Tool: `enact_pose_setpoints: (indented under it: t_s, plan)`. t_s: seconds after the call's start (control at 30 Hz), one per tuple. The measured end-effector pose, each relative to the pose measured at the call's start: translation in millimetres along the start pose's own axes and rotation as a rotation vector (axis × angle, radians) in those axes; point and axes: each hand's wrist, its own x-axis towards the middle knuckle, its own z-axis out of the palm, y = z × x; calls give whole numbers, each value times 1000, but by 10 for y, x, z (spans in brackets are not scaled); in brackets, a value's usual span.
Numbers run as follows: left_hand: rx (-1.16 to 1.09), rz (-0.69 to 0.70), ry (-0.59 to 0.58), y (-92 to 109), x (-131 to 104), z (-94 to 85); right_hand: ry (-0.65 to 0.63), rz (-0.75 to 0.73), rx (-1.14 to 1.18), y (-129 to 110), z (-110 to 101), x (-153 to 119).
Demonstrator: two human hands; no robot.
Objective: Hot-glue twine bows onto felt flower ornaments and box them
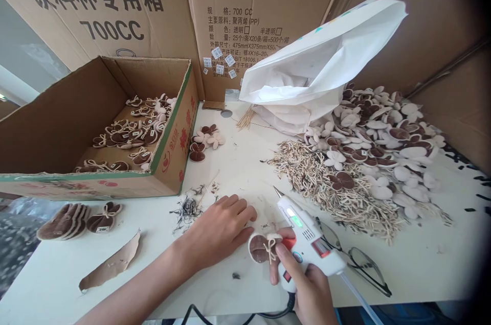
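Note:
My right hand [303,279] is wrapped round a white hot glue gun [307,233], its metal nozzle pointing up and to the left. Between that hand's thumb and fingers there is also a brown-and-cream plush piece [259,248] with a small cord bow [270,247] on it. Just to the left, my left hand [226,223] rests on the white table, palm down and fingers bent. A gap shows between its thumb and index finger, and I see nothing in it. Its other fingertips are partly hidden.
An open cardboard box [187,110] at left holds several bowed pieces. Loose plush pieces [383,131] and cord bows [333,187] are heaped at right, beside a white bag [326,54]. Eyeglasses [364,263] lie behind the glue gun. Dark thread scraps [187,211] sit left of my hands.

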Motion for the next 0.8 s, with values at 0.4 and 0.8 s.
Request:
enact_pose_setpoints:
  t_s: [0.4, 0.8]
  plan:
    - [15, -4, -17, 13, -1, -10, 21, 10, 22, -10, 19, 7]
    - [24, -9, -24, 24, -8, -23, 18, -12, 13, 23, -2, 0]
